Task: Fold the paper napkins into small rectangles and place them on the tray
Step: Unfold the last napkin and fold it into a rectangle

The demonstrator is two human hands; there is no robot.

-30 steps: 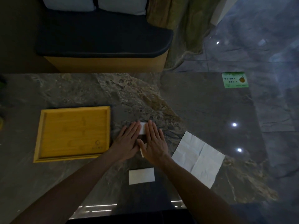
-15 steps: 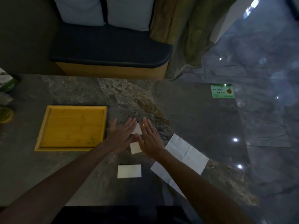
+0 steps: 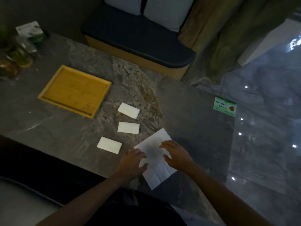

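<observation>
Both hands, left [image 3: 132, 162] and right [image 3: 176, 156], lay open and flat on the unfolded napkin [image 3: 154, 158] near the table's [image 3: 48, 128] front edge; uneven pressure risked a skewed fold.

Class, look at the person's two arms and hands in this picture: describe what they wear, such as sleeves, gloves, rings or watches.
Both arms are bare from the hands back to the picture's lower edge; no sleeve shows. The left hand and the right hand wear no gloves. No ring, watch or bracelet is visible on either, though the dim light could hide something small. Fingers are uncovered.
</observation>
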